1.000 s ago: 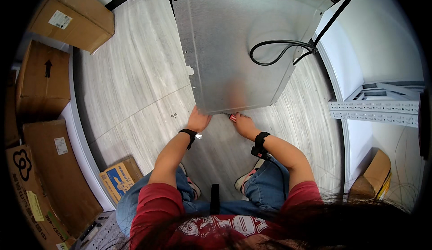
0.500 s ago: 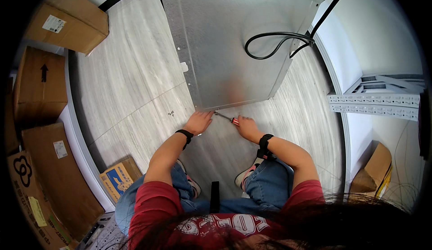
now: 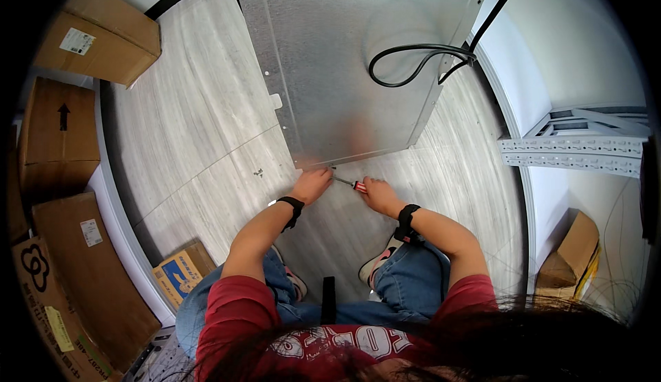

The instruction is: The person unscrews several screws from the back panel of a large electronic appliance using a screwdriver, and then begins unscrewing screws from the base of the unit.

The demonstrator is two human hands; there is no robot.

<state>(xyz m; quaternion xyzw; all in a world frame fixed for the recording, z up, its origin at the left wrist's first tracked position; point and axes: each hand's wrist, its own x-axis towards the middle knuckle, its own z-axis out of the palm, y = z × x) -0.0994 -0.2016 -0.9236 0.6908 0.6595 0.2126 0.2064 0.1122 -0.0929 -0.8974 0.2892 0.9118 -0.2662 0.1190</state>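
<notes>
Screwdriver (image 3: 358, 186) lies in the curled right hand (image 3: 380, 196), shaft pointing at the left hand (image 3: 313, 185), whose grip is unclear

Person's right hand (image 3: 380, 198) has its grip closed around a red-handled screwdriver (image 3: 360, 187), shaft pointing left. Left hand (image 3: 313, 185) is right by the tip, near the near-left corner of the grey metal panel (image 3: 330, 45); can't tell if it pinches anything. Black cable (image 3: 406, 49) loops over panel's right side. Small dark bits (image 3: 258, 173) on floor (image 3: 200, 120), left of panel. Brown boxes (image 3: 100, 285) along floor's left edge.
</notes>
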